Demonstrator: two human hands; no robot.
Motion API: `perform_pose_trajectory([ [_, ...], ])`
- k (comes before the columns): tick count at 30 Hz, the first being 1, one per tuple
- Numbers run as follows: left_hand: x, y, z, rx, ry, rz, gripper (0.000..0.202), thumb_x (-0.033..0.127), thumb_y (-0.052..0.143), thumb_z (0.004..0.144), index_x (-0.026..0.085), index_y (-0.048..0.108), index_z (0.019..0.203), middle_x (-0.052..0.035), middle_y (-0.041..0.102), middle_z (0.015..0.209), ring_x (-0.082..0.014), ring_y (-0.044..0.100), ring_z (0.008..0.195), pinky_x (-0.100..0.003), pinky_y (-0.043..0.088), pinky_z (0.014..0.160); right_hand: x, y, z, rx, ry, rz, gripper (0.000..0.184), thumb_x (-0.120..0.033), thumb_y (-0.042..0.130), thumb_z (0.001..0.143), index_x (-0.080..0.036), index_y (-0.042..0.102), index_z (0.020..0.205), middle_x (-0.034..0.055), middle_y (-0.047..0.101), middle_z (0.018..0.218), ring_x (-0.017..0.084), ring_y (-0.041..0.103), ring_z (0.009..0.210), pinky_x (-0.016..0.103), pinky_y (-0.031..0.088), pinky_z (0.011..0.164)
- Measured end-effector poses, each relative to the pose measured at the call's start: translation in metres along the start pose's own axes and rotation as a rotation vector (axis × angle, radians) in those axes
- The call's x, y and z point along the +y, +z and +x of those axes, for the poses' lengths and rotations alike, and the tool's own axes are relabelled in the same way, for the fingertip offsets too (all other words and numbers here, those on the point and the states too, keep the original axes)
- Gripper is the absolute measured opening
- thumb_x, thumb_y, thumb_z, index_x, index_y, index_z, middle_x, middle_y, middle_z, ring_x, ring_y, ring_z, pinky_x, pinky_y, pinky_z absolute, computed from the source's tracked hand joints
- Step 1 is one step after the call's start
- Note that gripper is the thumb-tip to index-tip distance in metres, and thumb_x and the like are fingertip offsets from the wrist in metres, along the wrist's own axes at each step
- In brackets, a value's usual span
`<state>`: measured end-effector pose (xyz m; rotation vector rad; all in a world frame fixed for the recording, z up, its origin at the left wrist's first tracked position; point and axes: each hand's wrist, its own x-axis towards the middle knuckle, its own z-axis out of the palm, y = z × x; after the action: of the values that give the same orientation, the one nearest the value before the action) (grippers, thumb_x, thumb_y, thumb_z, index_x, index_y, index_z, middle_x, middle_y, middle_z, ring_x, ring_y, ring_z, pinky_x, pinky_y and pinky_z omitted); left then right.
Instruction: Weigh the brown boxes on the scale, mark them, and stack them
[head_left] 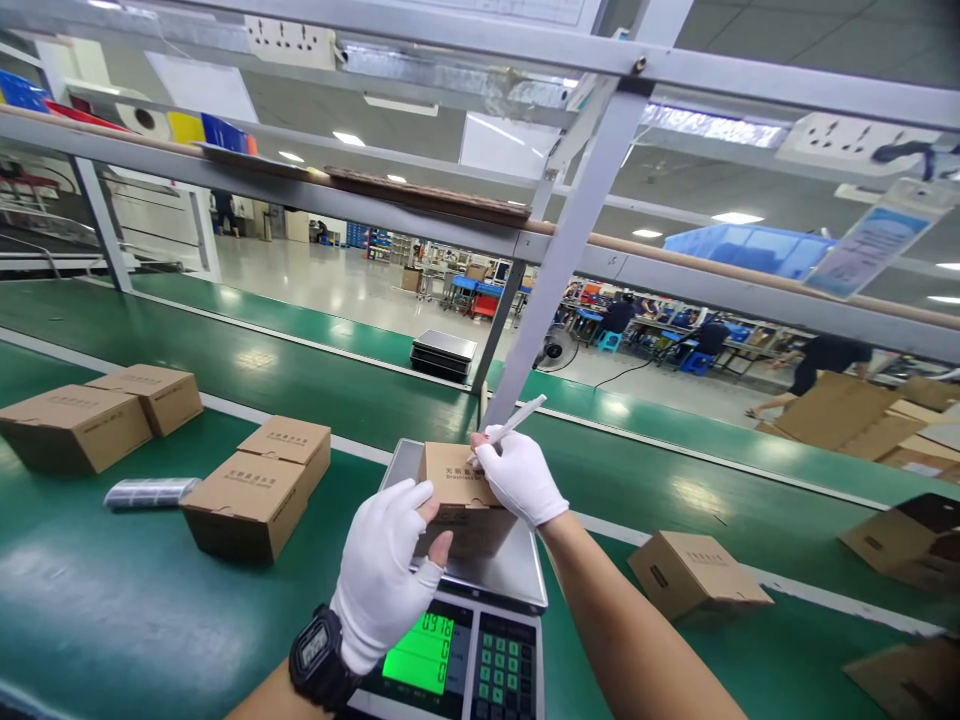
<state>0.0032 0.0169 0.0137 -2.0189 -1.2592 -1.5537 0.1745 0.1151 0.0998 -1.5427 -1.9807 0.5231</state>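
A small brown cardboard box point(457, 490) stands on the steel pan of a digital scale point(517, 575) in front of me. My left hand point(386, 570), in a white glove with a black watch at the wrist, grips the box's near left side. My right hand point(519, 475), also gloved, rests on the box's top right corner and holds a white pen point(517, 420) whose tip touches the box top. The scale's green display point(420, 655) is lit with digits.
Several more brown boxes lie on the green belt: two pairs at the left point(259, 485) point(75, 425), one at the right point(694, 570). A silvery roll point(150, 492) lies by the left boxes. A metal frame post point(570, 240) rises behind the scale. Flattened cartons point(862, 415) pile at far right.
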Motion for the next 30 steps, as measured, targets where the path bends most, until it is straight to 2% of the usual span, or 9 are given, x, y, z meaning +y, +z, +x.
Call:
perform_pose_trajectory([
  [6, 0.001, 0.001, -0.002, 0.006, -0.003, -0.007, 0.035, 0.020, 0.067, 0.084, 0.014, 0.056, 0.117, -0.0101, 0.058, 0.123, -0.0229, 0.053, 0.117, -0.044, 0.048, 0.095, -0.001, 0.001, 0.001, 0.025, 0.037, -0.020, 0.032, -0.038, 0.047, 0.094, -0.016, 0.064, 0.079, 0.0013, 0.065, 0.080, 0.016, 0.060, 0.081, 0.027, 0.041, 0.078],
  [11, 0.003, 0.000, -0.001, 0.013, -0.002, 0.002, 0.034, 0.019, 0.066, 0.085, 0.014, 0.056, 0.117, -0.0102, 0.059, 0.122, -0.0228, 0.053, 0.117, -0.043, 0.047, 0.095, 0.000, 0.000, -0.001, 0.009, 0.010, 0.025, 0.030, -0.036, 0.047, 0.094, -0.016, 0.062, 0.077, 0.0016, 0.065, 0.080, 0.017, 0.059, 0.079, 0.028, 0.041, 0.078],
  [15, 0.002, 0.001, -0.001, 0.006, -0.002, -0.014, 0.035, 0.019, 0.066, 0.085, 0.014, 0.055, 0.117, -0.0103, 0.058, 0.123, -0.0223, 0.053, 0.117, -0.043, 0.047, 0.096, 0.002, 0.002, -0.001, 0.061, 0.009, 0.037, 0.032, -0.040, 0.047, 0.093, -0.017, 0.062, 0.077, 0.0012, 0.065, 0.079, 0.017, 0.059, 0.079, 0.029, 0.041, 0.077],
  [26, 0.000, 0.002, -0.002, 0.012, -0.012, -0.021, 0.036, 0.018, 0.067, 0.084, 0.014, 0.056, 0.119, -0.0105, 0.058, 0.123, -0.0224, 0.053, 0.118, -0.043, 0.047, 0.096, 0.010, 0.006, 0.002, 0.070, 0.011, 0.048, 0.033, -0.041, 0.046, 0.091, -0.017, 0.059, 0.072, 0.0007, 0.064, 0.076, 0.017, 0.058, 0.076, 0.029, 0.040, 0.075],
  [30, 0.004, 0.001, -0.005, 0.025, -0.017, -0.024, 0.036, 0.017, 0.066, 0.084, 0.015, 0.055, 0.118, -0.0101, 0.059, 0.122, -0.0218, 0.054, 0.116, -0.041, 0.047, 0.095, 0.011, 0.005, -0.003, 0.187, 0.013, 0.060, 0.033, -0.042, 0.047, 0.092, -0.017, 0.059, 0.073, 0.0003, 0.062, 0.075, 0.016, 0.057, 0.075, 0.029, 0.038, 0.074],
])
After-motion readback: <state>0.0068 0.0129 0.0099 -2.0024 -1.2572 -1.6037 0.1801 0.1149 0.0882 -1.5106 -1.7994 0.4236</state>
